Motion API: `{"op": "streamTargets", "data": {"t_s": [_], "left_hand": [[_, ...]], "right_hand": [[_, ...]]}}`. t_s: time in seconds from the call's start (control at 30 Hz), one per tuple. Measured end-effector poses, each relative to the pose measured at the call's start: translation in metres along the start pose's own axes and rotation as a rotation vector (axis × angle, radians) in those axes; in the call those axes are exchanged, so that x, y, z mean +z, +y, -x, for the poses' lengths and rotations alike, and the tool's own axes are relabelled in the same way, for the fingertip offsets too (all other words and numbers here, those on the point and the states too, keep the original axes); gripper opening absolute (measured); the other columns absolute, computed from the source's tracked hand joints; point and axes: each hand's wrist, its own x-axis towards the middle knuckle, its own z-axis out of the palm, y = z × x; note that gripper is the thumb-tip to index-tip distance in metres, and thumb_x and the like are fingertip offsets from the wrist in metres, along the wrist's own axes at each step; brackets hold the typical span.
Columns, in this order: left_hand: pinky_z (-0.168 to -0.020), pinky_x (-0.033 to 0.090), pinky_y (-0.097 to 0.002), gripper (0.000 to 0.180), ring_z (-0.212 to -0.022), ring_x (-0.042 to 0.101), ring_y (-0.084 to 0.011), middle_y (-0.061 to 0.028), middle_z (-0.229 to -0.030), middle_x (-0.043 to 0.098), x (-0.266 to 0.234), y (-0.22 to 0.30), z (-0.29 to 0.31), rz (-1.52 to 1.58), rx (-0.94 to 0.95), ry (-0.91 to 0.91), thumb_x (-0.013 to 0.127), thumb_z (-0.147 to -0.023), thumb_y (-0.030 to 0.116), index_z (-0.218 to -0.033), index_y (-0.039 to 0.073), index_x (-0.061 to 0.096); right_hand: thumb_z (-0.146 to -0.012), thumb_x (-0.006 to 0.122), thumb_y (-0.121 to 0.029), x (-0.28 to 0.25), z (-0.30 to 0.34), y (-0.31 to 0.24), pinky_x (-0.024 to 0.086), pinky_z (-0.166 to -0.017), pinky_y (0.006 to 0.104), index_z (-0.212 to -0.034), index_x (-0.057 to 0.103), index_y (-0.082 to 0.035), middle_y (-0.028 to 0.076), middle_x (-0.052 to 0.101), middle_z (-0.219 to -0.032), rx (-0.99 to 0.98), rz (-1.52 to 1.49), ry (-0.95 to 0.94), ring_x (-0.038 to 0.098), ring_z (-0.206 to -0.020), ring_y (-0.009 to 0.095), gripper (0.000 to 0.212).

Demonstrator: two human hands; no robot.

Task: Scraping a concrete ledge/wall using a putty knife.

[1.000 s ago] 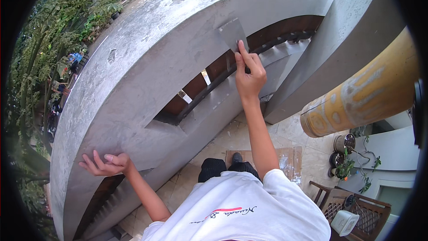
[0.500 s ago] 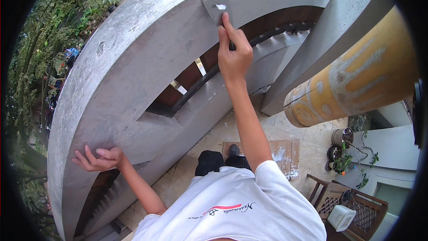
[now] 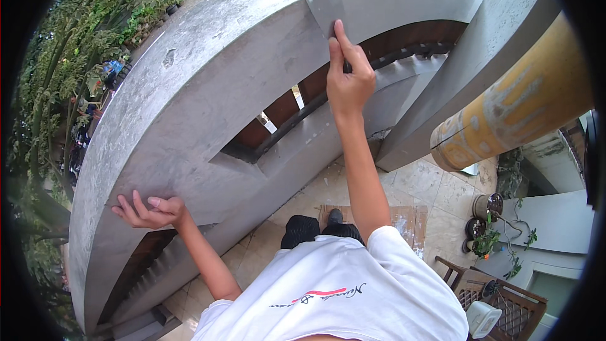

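Note:
My right hand is closed around the dark handle of a putty knife, index finger stretched along the blade. The wide grey blade lies against the upper face of a curved grey wall, just below its rim. Most of the handle is hidden by my fingers. Lower down at the left, my left hand is palm up beside the same wall, fingers loosely bent and apart, holding nothing. Whether its fingertips touch the wall I cannot tell.
Dark slats fill the wall's opening. A grey pillar and a thick yellow pole stand at the right. Stained cardboard lies on the tiles. Plant pots and a wooden chair with a white tub are lower right.
The view has shifted slightly, so the wall and both hands sit a little further right. A white dab on the putty knife's blade is no longer visible. Both hands keep much the same pose.

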Motion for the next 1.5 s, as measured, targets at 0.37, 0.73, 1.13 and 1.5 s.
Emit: {"op": "streamTargets", "data": {"t_s": [0.37, 0.73, 1.13, 1.5], "left_hand": [[-0.104, 0.035, -0.0571, 0.033, -0.126, 0.042, -0.0438, -0.0212, -0.126, 0.052, 0.0, 0.002, 0.004, -0.017, -0.027, -0.026, 0.038, -0.094, 0.019, -0.112, 0.0, 0.059], [-0.105, 0.034, -0.056, 0.032, -0.126, 0.042, -0.0428, -0.0214, -0.125, 0.053, 0.001, 0.006, 0.002, 0.024, -0.044, -0.006, 0.039, -0.093, 0.018, -0.111, 0.0, 0.059], [-0.106, 0.033, -0.056, 0.032, -0.126, 0.043, -0.0419, -0.0218, -0.124, 0.053, -0.001, 0.001, 0.002, 0.019, -0.05, -0.01, 0.039, -0.093, 0.018, -0.11, 0.0, 0.06], [-0.106, 0.034, -0.0559, 0.032, -0.126, 0.043, -0.0418, -0.0209, -0.124, 0.054, 0.003, 0.004, 0.003, 0.039, -0.046, 0.005, 0.039, -0.094, 0.017, -0.109, -0.001, 0.06]], "right_hand": [[-0.086, 0.068, -0.017, -0.012, 0.027, 0.013, 0.038, -0.049, 0.031, -0.119, 0.068, -0.025, 0.002, 0.051, -0.064, -0.011, 0.005, -0.094, 0.047, -0.053, 0.017, 0.033], [-0.086, 0.068, -0.018, 0.006, 0.009, 0.006, 0.039, -0.049, 0.0324, -0.119, 0.068, -0.026, 0.002, 0.048, -0.064, -0.07, -0.03, -0.03, 0.046, -0.052, 0.019, 0.034], [-0.085, 0.069, -0.014, -0.003, 0.028, 0.016, 0.038, -0.049, 0.0315, -0.118, 0.068, -0.024, 0.003, 0.05, -0.064, -0.116, -0.048, -0.064, 0.047, -0.052, 0.018, 0.035], [-0.087, 0.067, -0.015, 0.021, -0.009, -0.007, 0.038, -0.049, 0.0305, -0.119, 0.067, -0.021, 0.004, 0.05, -0.064, -0.155, -0.124, 0.031, 0.045, -0.053, 0.018, 0.033]]}}
